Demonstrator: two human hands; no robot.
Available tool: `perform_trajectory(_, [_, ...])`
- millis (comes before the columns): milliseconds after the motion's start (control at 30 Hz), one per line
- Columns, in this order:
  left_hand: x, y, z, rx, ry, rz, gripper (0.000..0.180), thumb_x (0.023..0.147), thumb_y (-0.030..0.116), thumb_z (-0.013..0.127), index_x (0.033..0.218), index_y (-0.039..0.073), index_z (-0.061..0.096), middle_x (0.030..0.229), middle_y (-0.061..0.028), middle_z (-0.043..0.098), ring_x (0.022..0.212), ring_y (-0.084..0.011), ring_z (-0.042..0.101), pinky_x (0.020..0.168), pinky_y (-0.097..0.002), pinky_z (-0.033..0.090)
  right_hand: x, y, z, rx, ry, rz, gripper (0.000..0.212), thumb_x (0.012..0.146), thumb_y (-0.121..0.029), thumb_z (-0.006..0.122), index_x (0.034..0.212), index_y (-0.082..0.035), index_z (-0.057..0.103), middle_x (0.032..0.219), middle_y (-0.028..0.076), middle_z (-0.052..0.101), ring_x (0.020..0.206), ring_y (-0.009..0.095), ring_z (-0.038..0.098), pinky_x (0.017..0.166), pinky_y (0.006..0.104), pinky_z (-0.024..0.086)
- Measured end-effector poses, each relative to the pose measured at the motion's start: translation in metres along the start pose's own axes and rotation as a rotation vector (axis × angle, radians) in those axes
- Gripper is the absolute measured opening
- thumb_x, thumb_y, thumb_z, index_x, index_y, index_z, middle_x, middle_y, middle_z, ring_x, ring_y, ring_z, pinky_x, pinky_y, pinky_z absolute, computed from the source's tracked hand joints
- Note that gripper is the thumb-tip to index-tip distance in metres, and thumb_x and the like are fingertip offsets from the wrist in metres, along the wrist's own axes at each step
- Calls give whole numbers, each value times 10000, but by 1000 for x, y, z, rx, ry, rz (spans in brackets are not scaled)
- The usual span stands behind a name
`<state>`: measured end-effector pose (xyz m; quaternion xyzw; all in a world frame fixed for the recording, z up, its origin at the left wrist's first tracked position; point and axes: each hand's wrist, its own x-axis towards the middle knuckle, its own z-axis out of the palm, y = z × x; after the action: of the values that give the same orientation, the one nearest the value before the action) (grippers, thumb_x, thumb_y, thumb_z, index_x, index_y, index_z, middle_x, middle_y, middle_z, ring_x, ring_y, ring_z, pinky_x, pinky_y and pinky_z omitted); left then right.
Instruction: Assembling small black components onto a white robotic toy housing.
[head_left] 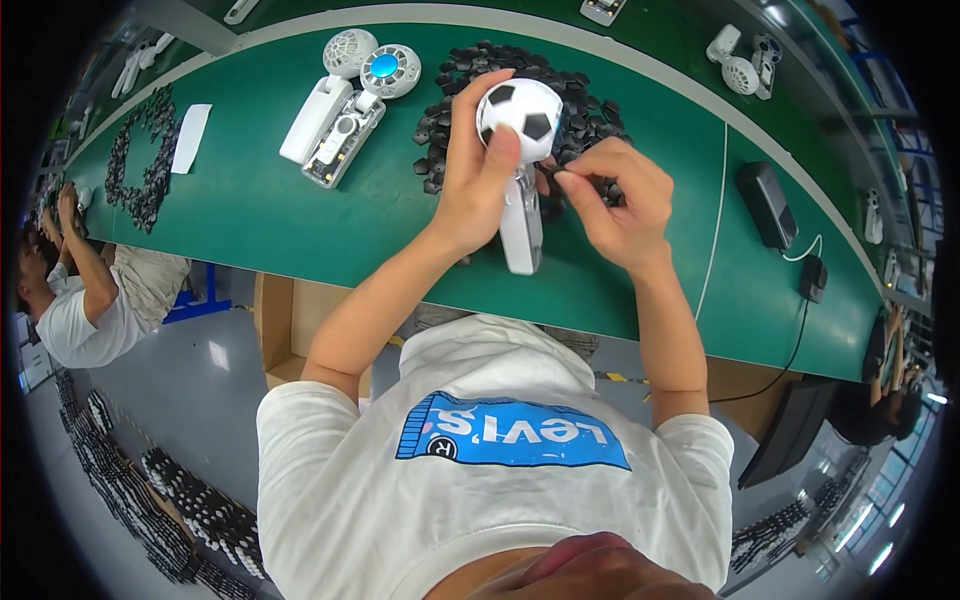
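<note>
My left hand (470,175) is wrapped round a small handheld fan with a white, football-patterned round head (522,100), lifted over the table. Black pentagon patches show on the head, and its white handle (520,228) points down toward me. Close to the right of the fan, my right hand (620,195) has thumb and forefinger pinched together. A small black piece (559,170) seems to be at their tips, partly lost against the dark pile. Behind both hands spreads a heap of black pentagon pieces (590,105) on the green table (400,235).
Left of the heap lie an opened fan with a blue centre (384,68) and a white lattice ball (350,50). Further left are a white sheet (191,138) and another black pile (140,165). A black box (765,205) with a cable stands right. A co-worker (95,300) sits left.
</note>
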<state>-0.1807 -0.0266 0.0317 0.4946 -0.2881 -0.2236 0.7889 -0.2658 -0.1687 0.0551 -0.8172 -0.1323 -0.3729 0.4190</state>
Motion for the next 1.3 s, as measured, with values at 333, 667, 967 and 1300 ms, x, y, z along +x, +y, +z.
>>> perform_trajectory(333, [-1,1,2,-215,-45,-111,557,991,466,463,1409,156,265,1118,-93,557,846,-147,609,634,-285,539,-2,9,2,-217,-55,-217,213,652,28,784,804,-5,638,691,75,630,562,209,585,507,291,449])
perform_trajectory(667, [-2,-11,2,-53,-54,49,554,990,447,482,1400,125,294,1139,-79,546,858,-136,604,626,-274,533,-7,-3,0,-135,-85,-71,178,688,52,764,807,4,640,701,88,638,611,205,630,552,283,493])
perform_trajectory(967, [-2,-2,3,-262,66,-176,518,987,447,488,1374,140,329,1062,-77,589,831,-153,618,596,-278,528,-14,-8,0,186,85,179,150,746,127,706,871,70,645,846,151,688,716,185,667,606,247,540])
perform_trajectory(1300, [1,-7,0,-273,69,-165,554,980,388,530,1397,107,298,1128,-73,556,938,-130,577,752,-263,497,-13,4,7,5,-25,29,212,730,145,715,914,50,668,902,144,688,749,184,668,621,226,544])
